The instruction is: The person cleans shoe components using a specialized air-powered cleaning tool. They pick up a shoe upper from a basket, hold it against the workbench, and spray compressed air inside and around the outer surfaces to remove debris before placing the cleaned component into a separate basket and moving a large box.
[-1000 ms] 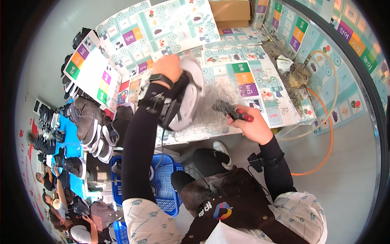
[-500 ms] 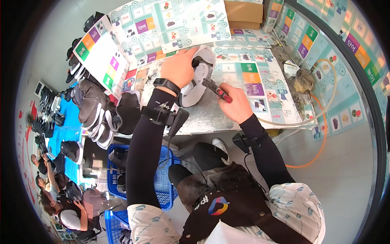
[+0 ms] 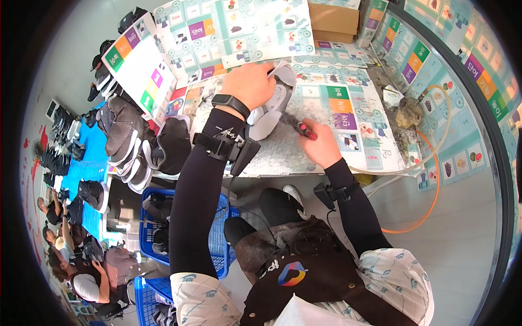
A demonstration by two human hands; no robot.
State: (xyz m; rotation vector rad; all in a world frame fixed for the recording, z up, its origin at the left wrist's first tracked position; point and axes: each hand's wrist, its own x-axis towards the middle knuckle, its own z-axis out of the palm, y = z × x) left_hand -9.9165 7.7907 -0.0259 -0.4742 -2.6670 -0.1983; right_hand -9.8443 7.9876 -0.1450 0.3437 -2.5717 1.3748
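1. Nearest, a dark apron (image 3: 318,252) covered the person's lap, in front of the worktable (image 3: 272,165); a blue basket (image 3: 220,247) stood below the worktable's near edge, toward its left.
2. Over the worktable's near half, the right hand (image 3: 322,145) had its fingers curled closed around a red-and-black tool (image 3: 306,131); the tool's dark, blurred tip pointed left, just beside the shoe; whether they touched, I could not tell.
3. Left of that, the left hand (image 3: 247,87) gripped a grey shoe (image 3: 265,125), fingers bent over its far side and the fingertips hidden; the shoe was tilted above the worktable's middle, its opening in view.
4. Dark shoes (image 3: 173,148) lay in a cluster by the worktable's left end; a clear hose (image 3: 399,169) ran along its right side, and an orange hose (image 3: 436,185) hung beyond that edge.
5. Farther, a cardboard box (image 3: 334,23) sat behind the worktable; co-workers (image 3: 87,285) were well off to its left, beside a blue surface (image 3: 87,168).
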